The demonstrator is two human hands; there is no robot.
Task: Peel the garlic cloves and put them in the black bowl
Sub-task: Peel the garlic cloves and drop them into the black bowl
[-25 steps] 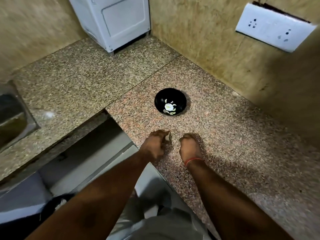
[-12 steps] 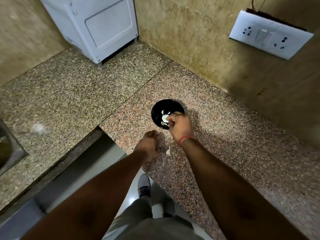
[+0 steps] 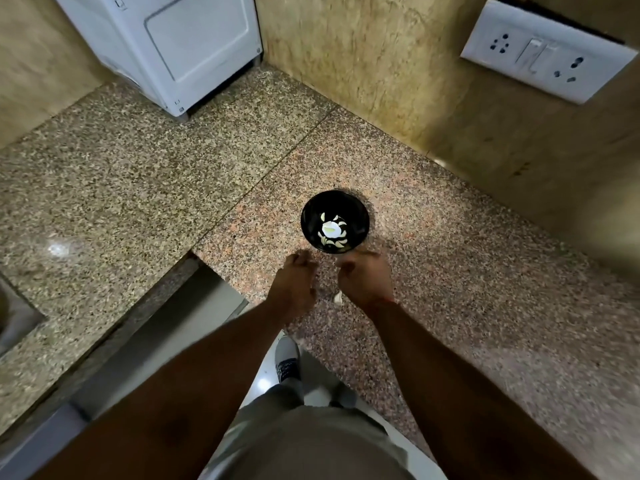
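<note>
The black bowl (image 3: 360, 216) stands on the granite counter and holds several peeled garlic cloves (image 3: 332, 233) around a white spot at its bottom. My right hand (image 3: 365, 277) hovers just in front of the bowl's near rim, its fingers loosely curled with nothing visible in them. A little to the left, my left hand (image 3: 294, 282) is over the counter edge, knuckles up and fingers loosely bent, with nothing seen in it. A small white piece of garlic or its skin (image 3: 337, 297) lies on the counter between the two hands.
The speckled granite counter (image 3: 467, 289) forms an L, with a gap in front of me that shows the floor and my shoe (image 3: 287, 358). A white appliance (image 3: 166, 46) stands in the far corner. A socket panel (image 3: 543, 50) is on the right wall. A sink edge (image 3: 14, 317) shows at the left.
My right hand has pulled back from over the bowl to just in front of it. The left hand has shifted slightly forward. The white piece still lies between the hands.
</note>
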